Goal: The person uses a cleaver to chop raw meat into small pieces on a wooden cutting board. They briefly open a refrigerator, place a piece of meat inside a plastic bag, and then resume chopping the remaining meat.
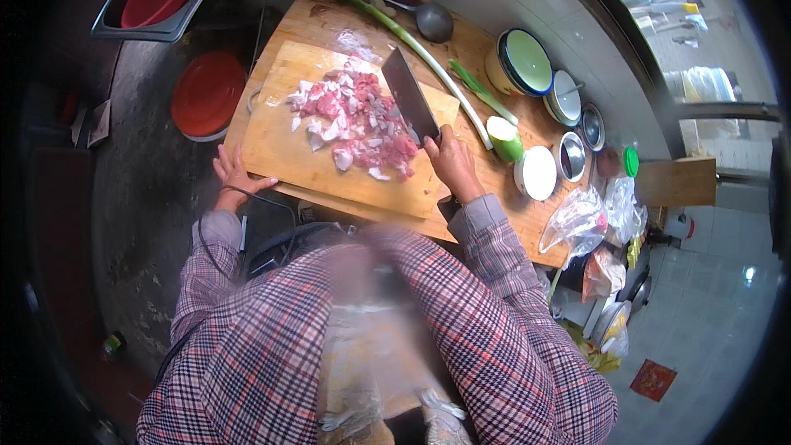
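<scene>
My right hand (pixel 456 164) grips a cleaver (pixel 408 94) near the base of its dark blade. The blade reaches over the right side of a pile of chopped raw meat with pale fat (pixel 361 114). Beneath the meat lies a wooden cutting board (pixel 290 157), flat on a wooden table (pixel 500 219). At the near left corner of the board and table, my left hand (pixel 236 176) rests with fingers apart and its thumb along the edge. My right fingers hide most of the cleaver's handle.
A long leek (pixel 426 52), a metal ladle (pixel 434 21) and a cut green vegetable (pixel 505 139) lie beyond the board. Enamel pots (pixel 528 62), bowls (pixel 535 173) and plastic bags (pixel 575 222) stand to the right. A red-topped round container (pixel 208 94) stands left of the table.
</scene>
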Tool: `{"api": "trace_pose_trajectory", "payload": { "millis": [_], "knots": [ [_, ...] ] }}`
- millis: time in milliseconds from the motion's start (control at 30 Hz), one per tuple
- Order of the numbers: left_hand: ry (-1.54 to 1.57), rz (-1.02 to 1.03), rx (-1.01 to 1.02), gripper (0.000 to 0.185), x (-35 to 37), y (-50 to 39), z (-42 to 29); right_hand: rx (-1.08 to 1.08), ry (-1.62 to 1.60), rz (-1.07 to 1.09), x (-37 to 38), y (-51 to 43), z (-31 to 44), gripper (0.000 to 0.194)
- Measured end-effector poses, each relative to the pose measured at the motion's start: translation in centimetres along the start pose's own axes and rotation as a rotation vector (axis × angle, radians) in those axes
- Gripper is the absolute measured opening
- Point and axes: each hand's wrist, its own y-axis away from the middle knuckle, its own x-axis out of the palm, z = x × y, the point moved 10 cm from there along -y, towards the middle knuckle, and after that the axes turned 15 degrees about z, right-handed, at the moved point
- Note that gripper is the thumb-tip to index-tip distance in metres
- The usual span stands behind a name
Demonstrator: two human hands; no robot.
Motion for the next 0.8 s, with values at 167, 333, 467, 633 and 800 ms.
{"api": "trace_pose_trajectory", "payload": {
  "millis": [167, 333, 467, 633, 800],
  "knots": [
    [0.014, 0.0, -0.012, 0.129, 0.0, 0.3, 0.2, 0.04, -0.057, -0.062, 0.6, 2.3, 1.4, 0.028],
    [-0.019, -0.027, -0.007, 0.128, -0.3, -0.6, 0.6, 0.047, 0.032, 0.033, 5.2, 0.7, 0.7, 0.035],
    [-0.089, -0.076, 0.041, 0.128, -0.2, -0.6, 0.4, 0.02, 0.059, 0.033, 6.4, 0.9, 0.6, 0.037],
    [-0.02, -0.026, 0.023, 0.129, -0.1, -0.7, 1.0, -0.062, 0.07, 0.065, 10.1, 2.5, 2.8, 0.032],
    [-0.084, -0.021, 0.159, 0.128, -0.9, -0.6, 1.1, -0.056, 0.029, 0.069, 10.7, 3.7, 2.8, 0.031]
  ]
}}
